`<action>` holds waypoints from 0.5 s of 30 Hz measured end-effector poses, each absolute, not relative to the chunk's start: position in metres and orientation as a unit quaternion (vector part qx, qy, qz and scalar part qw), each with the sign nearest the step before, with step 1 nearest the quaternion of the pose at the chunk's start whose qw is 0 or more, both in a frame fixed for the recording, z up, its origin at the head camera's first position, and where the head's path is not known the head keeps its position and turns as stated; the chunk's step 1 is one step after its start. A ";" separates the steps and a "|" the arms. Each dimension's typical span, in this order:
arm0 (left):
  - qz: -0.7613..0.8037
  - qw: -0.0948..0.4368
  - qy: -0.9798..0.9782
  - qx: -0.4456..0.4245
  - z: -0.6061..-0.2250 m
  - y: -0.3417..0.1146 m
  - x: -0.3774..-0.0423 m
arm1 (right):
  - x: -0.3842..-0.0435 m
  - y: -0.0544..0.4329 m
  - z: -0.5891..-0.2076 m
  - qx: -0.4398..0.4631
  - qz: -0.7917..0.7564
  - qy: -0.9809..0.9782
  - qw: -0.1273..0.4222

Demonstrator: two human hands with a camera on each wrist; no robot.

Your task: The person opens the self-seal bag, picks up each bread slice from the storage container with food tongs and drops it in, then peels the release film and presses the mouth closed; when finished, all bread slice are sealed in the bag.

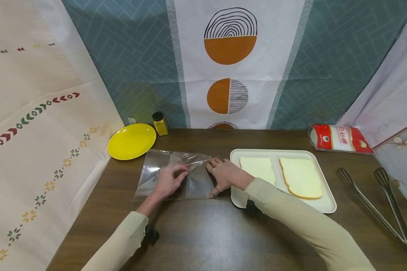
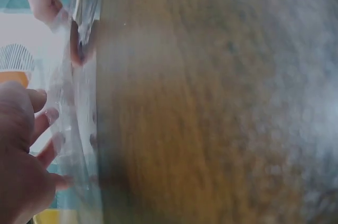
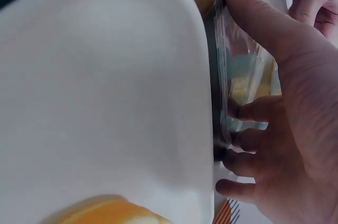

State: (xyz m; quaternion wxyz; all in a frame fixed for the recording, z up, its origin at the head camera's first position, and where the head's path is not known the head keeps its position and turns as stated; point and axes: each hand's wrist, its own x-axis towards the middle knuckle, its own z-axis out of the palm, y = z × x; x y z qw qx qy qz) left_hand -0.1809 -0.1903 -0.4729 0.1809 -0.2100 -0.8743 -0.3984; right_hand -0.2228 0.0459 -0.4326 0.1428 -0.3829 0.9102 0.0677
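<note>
Bag [image 1: 197,185] laid out, smoothing seemingly unfinished.
At the tray [image 1: 238,196]'s nine o'clock, left hand [image 1: 169,182] pinches the bag (bread [image 1: 302,178] lies outside it); right hand [image 1: 224,175], splayed, rests on the three o'clock end.

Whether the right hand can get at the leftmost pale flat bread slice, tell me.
Probably yes: the right hand is beside the white rectangular tray; only its sleeve partly hides the slice.
</note>
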 end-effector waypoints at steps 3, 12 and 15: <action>-0.395 0.171 -0.876 -0.218 -0.474 -0.192 -0.181 | -0.223 0.045 -0.433 -0.381 0.068 0.910 0.150; -0.305 0.064 -0.925 -0.218 -0.476 -0.200 -0.181 | -0.223 0.045 -0.432 -0.385 0.072 0.908 0.149; -0.301 0.074 -0.926 -0.217 -0.480 -0.200 -0.182 | -0.222 0.044 -0.433 -0.385 0.070 0.908 0.149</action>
